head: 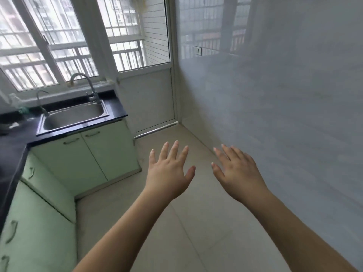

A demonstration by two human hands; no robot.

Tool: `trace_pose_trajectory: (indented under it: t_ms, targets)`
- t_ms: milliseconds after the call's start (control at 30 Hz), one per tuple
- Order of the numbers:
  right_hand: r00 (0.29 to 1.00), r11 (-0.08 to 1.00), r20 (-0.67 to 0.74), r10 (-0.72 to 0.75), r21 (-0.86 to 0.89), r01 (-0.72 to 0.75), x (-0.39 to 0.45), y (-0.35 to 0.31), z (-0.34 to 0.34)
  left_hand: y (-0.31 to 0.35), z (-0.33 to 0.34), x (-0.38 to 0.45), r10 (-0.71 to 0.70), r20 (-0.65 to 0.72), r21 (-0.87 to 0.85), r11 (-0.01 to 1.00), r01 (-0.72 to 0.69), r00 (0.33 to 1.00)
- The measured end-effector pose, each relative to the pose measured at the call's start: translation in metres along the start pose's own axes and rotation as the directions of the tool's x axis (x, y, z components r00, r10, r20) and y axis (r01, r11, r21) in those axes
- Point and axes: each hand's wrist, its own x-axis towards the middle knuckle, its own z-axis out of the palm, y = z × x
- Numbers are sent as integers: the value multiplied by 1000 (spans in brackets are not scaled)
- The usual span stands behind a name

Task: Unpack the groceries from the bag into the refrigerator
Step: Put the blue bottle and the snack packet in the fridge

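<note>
Both bare forearms reach forward from the bottom edge over the pale tiled floor [196, 222]. Left hand [169, 173]: grip open, fingers straight and spread, back of the hand up, holding nothing. Right hand [235, 173]: grip likewise open, fingers extended and slightly fanned, holding nothing. The two hands sit side by side, near each other but apart, and touch no object. To the left, pale green cabinets [84, 163] run along two walls under a black desk [115, 112]. A steel sink [74, 116] is set into that desk, with a curved tap [86, 83] behind it and a second, smaller tap [42, 101] at its left corner. Items at the far left of the desk are too blurred to identify. Barred windows [49, 46] stand above the sink; a white door [145, 65] with a glass upper panel stands beside them. A glossy grey wall [284, 95] fills the right side, carrying a small switch [198, 50]. Neither the grocery bag nor the refrigerator appears in this view.
</note>
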Motion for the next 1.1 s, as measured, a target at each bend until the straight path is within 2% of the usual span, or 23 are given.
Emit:
trace_pose_trajectory:
  t_ms: [233,467,800,1100]
  targets:
    - [981,980,1,-195,40,195,42,-7,8,-9,-4,0,-218,5,45,975,218,976]
    - [909,903,13,-417,121,412,63,-58,22,-41,-12,-40,-467,-1,40,883,467,884]
    - [718,707,-2,-696,175,685,57,-190,23,-119,-31,-143,-743,-52,81,663,744,668]
    - [528,518,-4,-849,190,834,21,-322,29,-193,-58,-233,-865,-74,43,494,869,496]
